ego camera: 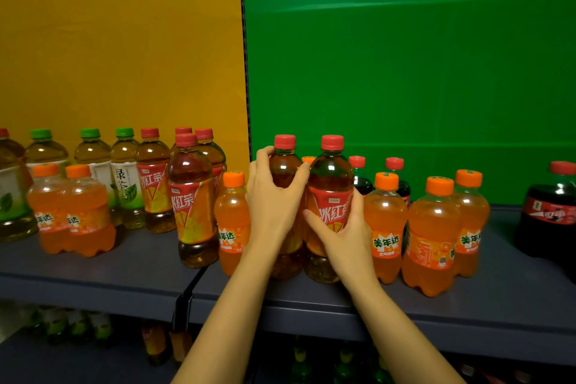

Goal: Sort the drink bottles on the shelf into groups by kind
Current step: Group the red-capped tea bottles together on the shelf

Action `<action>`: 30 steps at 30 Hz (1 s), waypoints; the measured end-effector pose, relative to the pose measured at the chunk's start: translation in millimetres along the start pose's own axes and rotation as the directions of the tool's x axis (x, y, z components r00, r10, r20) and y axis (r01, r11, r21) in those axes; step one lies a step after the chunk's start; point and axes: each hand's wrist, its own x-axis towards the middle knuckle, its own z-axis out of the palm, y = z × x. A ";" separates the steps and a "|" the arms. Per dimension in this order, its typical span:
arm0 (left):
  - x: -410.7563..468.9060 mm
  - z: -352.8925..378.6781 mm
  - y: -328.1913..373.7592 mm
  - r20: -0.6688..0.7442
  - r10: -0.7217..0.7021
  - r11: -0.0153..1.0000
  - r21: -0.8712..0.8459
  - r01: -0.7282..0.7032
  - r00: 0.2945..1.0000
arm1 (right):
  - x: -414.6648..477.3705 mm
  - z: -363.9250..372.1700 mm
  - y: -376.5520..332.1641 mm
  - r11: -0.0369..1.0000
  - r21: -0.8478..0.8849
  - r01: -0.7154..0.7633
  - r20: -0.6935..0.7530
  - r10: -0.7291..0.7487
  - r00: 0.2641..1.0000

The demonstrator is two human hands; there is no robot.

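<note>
1. A dark grey shelf (93, 262) carries mixed drink bottles in front of a yellow backdrop (124, 40) on the left and a green backdrop (405, 56) on the right.
2. The left hand (274, 196) grips the left iced tea bottle (285, 165). Its thumb lies near the neck and its fingers curl round the upper body.
3. The right hand (343, 227) grips the right iced tea bottle (330, 178), with the thumb across the red label and the fingers wrapped round the far side.
4. Both held bottles have red caps and stand upright, side by side, at the middle of the shelf just right of the seam between the backdrops. Whether their bases rest on the shelf I cannot tell.
5. An orange soda bottle (232, 221) stands just beside the left wrist. Three more orange sodas (431, 237) stand right of the right hand.
6. Behind those, two small cola bottles (396, 168) stand near the green backdrop, and a large cola bottle (551, 212) stands at the far right.
7. On the left part of the shelf are green tea bottles (93, 156) with green caps, several more iced tea bottles (193, 203), and two orange sodas in front (88, 218).
8. More bottles show dimly on a lower shelf (78, 327).
</note>
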 end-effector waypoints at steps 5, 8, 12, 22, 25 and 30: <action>-7.9 -1.4 -3.2 0.004 -0.046 0.996 -0.082 0.046 0.999 | 0.1 -1.4 2.9 0.999 0.037 -0.014 0.007 0.014 1.000; -14.8 -1.5 -4.4 -0.030 -0.002 0.992 -0.129 -0.002 1.000 | 1.2 -1.6 2.9 0.998 0.064 -0.020 0.023 0.019 1.000; -25.8 -2.4 -6.5 -0.043 0.059 0.985 -0.159 -0.065 0.997 | 2.2 -4.4 2.6 0.994 0.104 -0.027 0.053 0.022 0.998; -38.8 -5.6 -1.1 -0.097 0.084 0.987 -0.125 -0.096 0.992 | 2.2 -10.4 2.5 0.987 0.153 -0.042 0.155 0.018 0.988; -48.3 -13.1 6.6 -0.165 0.121 0.982 -0.126 -0.142 0.979 | 1.9 -11.6 3.5 0.990 0.140 -0.027 0.173 0.003 0.985; -59.4 -43.4 15.0 -0.230 0.144 0.973 -0.143 -0.180 0.962 | -7.9 -13.5 -1.1 0.987 0.158 0.008 0.200 -0.040 0.979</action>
